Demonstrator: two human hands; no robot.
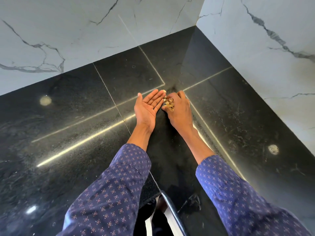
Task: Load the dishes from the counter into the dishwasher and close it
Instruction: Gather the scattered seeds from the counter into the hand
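On the black stone counter [85, 116], near the inner corner, lies a small heap of tan nut shells [169, 103]. My left hand [149, 106] lies palm up with straight fingers, its edge on the counter just left of the shells. My right hand [179, 108] is cupped over the shells from the right, fingers curled around the heap and thumb touching the counter. No dishes and no dishwasher are in view.
White marble walls with grey veins [68, 31] close off the counter at the back and on the right [272, 48]. The counter's front corner edge [168, 201] is below my arms, with a dark floor gap beneath.
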